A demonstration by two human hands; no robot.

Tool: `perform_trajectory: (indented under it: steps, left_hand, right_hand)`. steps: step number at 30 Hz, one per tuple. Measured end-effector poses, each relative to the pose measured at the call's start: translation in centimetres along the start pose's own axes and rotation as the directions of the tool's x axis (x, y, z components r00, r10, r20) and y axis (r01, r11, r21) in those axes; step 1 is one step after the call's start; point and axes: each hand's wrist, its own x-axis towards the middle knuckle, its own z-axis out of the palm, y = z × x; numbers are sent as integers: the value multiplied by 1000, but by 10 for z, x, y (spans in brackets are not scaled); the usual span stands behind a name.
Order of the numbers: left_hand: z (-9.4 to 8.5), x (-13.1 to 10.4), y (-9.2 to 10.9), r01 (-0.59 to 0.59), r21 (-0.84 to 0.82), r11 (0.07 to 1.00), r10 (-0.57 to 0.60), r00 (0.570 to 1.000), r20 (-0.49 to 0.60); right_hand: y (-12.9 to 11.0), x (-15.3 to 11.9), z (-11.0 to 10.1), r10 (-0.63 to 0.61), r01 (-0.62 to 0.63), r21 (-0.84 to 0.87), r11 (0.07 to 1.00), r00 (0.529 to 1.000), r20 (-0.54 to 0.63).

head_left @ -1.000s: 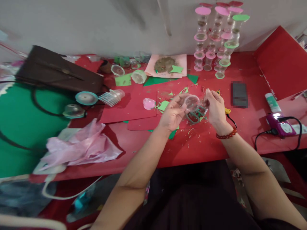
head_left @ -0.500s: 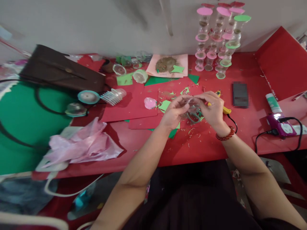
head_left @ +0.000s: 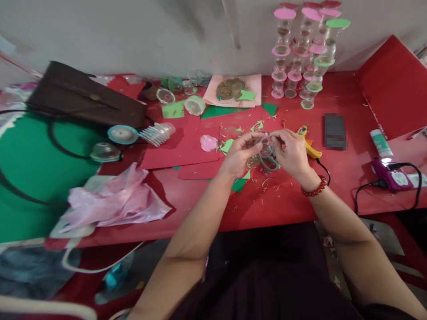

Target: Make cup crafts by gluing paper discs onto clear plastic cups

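Observation:
My left hand point(head_left: 239, 155) is closed round the side of a small clear plastic cup point(head_left: 266, 147) with a pinkish rim. At the cup's right edge, the fingers of my right hand point(head_left: 291, 153) pinch the rim; whether a thin scrap is between them I cannot make out. Under the cup lie scissors with grey-green handles point(head_left: 269, 164), partly hidden. Beside my right hand rests a yellow glue gun point(head_left: 312, 149) with a black cord. Green paper scraps point(head_left: 227, 146) and a pink-lidded cup point(head_left: 209, 143) are left of my left hand.
Towers of joined clear cups point(head_left: 282, 51) with pink, red and green discs stand at the back right. A stack of clear cups point(head_left: 156, 134), a brown bag point(head_left: 83, 95) and a pink plastic bag point(head_left: 113, 200) lie left. Brown grains point(head_left: 231, 89) sit on pink paper behind.
My right hand has shifted slightly down and left along the cup's rim, its fingers more curled. The cup is tilted a little differently, and more of the glue gun shows.

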Motion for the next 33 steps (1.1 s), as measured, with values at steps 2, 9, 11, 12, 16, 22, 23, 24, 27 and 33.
perform_trajectory:
  steps: [2,9,11,12,16,22,23,24,27,33]
  left_hand:
    - [0,0,2,-4,3,1000,4,1000,-8]
    - [-2,0,4,-20,55,998,20,1000,14]
    - [-2,-1,3,-18,62,998,17,1000,12]
    - [-2,-1,3,-17,63,998,17,1000,10]
    - [-1,-1,1,-32,67,997,32,999,3]
    - [1,-1,2,-55,27,998,54,998,35]
    - [1,-1,2,-57,19,998,56,998,35]
    - [1,0,1,-59,10,998,58,998,34]
    - [-1,1,-2,-67,-9,998,68,997,32]
    - [-5,3,-7,-97,-35,995,98,995,18]
  right_hand:
    - [0,0,1,2,-2,-14,1000,1000,1]
    - [-1,1,-2,12,-11,-4,1000,998,64]
    - [-2,1,-2,39,-39,6,999,998,57]
    - [-2,1,-2,53,-54,13,998,997,51]
    - [-3,0,0,97,-99,61,993,995,25]
    - [-5,1,0,180,-169,218,961,983,-34]
    - [-6,1,0,201,-186,243,952,979,-40]
    - [-6,1,1,224,-205,267,941,974,-42]
    - [-6,2,3,311,-278,355,893,950,-38]
    - [-3,1,9,426,-355,557,751,905,2]
